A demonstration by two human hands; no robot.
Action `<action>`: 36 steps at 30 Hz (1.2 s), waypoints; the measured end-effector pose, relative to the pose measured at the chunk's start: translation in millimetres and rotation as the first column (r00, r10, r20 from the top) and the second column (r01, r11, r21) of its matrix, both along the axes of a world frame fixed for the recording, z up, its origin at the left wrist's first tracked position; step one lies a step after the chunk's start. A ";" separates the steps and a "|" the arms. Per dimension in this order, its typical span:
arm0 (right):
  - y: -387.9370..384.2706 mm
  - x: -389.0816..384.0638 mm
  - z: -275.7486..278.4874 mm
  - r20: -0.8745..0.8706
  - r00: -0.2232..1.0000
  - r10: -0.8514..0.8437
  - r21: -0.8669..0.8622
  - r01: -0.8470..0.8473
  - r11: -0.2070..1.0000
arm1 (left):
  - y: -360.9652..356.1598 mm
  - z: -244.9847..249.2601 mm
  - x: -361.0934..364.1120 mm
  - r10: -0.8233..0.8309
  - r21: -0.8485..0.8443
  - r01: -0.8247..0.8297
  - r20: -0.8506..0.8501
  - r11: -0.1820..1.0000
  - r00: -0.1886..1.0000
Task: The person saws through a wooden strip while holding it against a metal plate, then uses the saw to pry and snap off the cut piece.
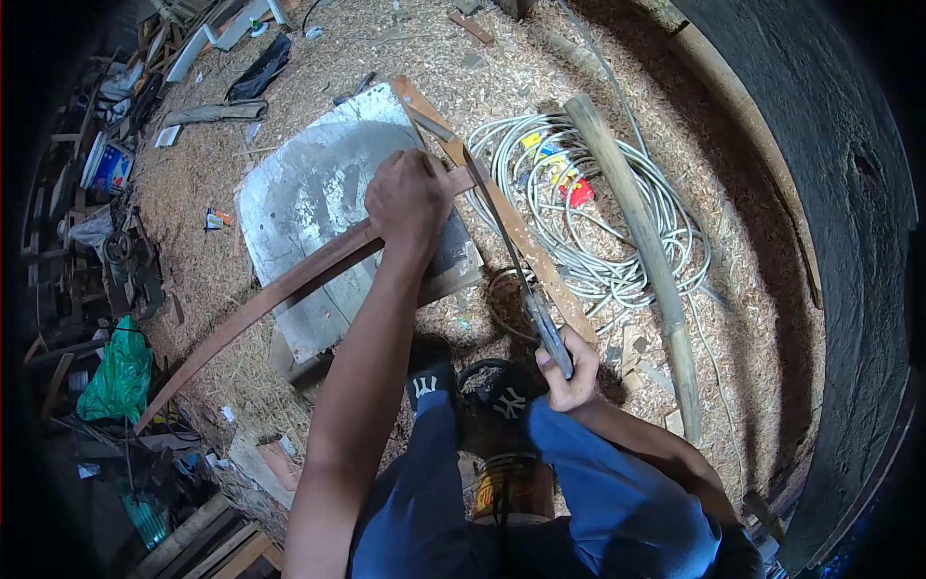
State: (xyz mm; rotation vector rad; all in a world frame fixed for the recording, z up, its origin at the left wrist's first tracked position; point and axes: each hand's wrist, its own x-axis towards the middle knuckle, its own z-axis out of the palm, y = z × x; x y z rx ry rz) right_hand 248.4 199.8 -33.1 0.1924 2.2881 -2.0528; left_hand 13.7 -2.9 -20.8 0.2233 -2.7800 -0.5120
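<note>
My left hand (410, 198) is closed around a long curved wooden strip (280, 292), pressing it down over a pale, paint-worn board (318, 183). In my right hand (571, 372) is the handle of a handsaw (543, 323). The saw's narrow blade runs up and left, and its upper part lies against the strip's end, just right of my left hand. A flat wooden piece (540, 256) runs beside the blade, with sawdust on it.
A coil of pale cable (617, 261) lies on the shavings-covered floor at the right, with a wooden pole (632, 212) across it. A large dark log (820, 145) stands far right. Scrap and a green bag (118, 372) are at the left. My shoes are below.
</note>
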 end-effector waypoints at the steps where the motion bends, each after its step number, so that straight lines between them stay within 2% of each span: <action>1: 0.2 -0.2 -2.4 0.000 1.000 0.001 -0.001 -0.001 1.000 | -0.8 -0.1 0.0 -0.012 -0.006 0.012 -0.024 1.000 1.000; 5: 6.2 -3.7 -4.0 -0.003 1.000 -0.007 -0.052 0.006 0.999 | -1.3 0.7 1.6 -0.076 -0.017 0.075 -0.025 0.997 0.997; 7: 8.0 -5.4 -1.5 -0.007 1.000 0.002 -0.055 -0.002 0.998 | -4.9 -2.9 3.5 -0.198 -0.012 0.198 -0.112 0.980 0.974; 8: 8.9 -5.7 0.3 0.007 1.000 0.012 -0.018 -0.012 1.000 | -6.8 -1.4 5.0 -0.197 -0.013 0.197 -0.114 0.980 0.974; 10: 10.7 -6.5 3.0 0.019 1.000 0.025 0.021 -0.026 0.999 | -12.0 3.5 9.8 -0.426 -0.016 0.429 -0.157 0.903 0.891; 11: 11.1 -6.9 3.6 0.006 1.000 0.025 0.030 -0.025 0.999 | -16.4 6.4 12.6 -0.422 -0.017 0.425 -0.160 0.905 0.892; 13: 9.6 -10.6 7.1 -0.009 1.000 0.022 0.034 -0.021 0.999 | -26.4 12.6 15.5 -0.584 -0.001 0.587 -0.111 0.809 0.804; 17: 4.6 -11.2 13.1 0.003 1.000 0.000 0.012 0.000 1.000 | -39.5 6.3 14.6 -0.607 0.001 0.608 -0.077 0.794 0.791; 19: 4.1 -11.4 13.5 0.005 1.000 0.009 0.008 -0.009 1.000 | -41.5 10.6 15.5 -0.582 0.112 0.581 -0.023 0.806 0.813; 22: 5.5 -13.9 14.1 -0.002 1.000 0.015 0.032 -0.015 0.999 | -41.7 18.1 19.8 -0.557 0.063 0.554 0.038 0.830 0.830; 23: 5.6 -15.0 16.4 -0.019 1.000 0.025 0.043 -0.024 0.999 | -41.6 16.6 19.9 -0.559 0.064 0.556 0.041 0.829 0.828; 25: 4.4 -13.7 16.7 -0.032 0.999 0.037 0.055 -0.035 0.998 | -40.7 13.8 20.3 -0.563 0.065 0.568 -0.077 0.821 0.823; 28: 1.4 -10.9 11.0 0.007 0.999 0.032 0.006 -0.032 0.999 | -37.5 15.6 17.3 -0.562 0.164 0.563 -0.059 0.810 0.825; 30: 1.2 -9.6 6.4 -0.014 1.000 -0.013 -0.031 0.012 0.999 | -37.0 15.7 14.8 -0.562 0.166 0.561 -0.045 0.811 0.826; 36: -1.0 -7.5 0.6 -0.043 0.999 -0.003 0.013 0.004 1.000 | -31.8 15.2 21.4 -0.525 0.171 0.522 -0.034 0.835 0.851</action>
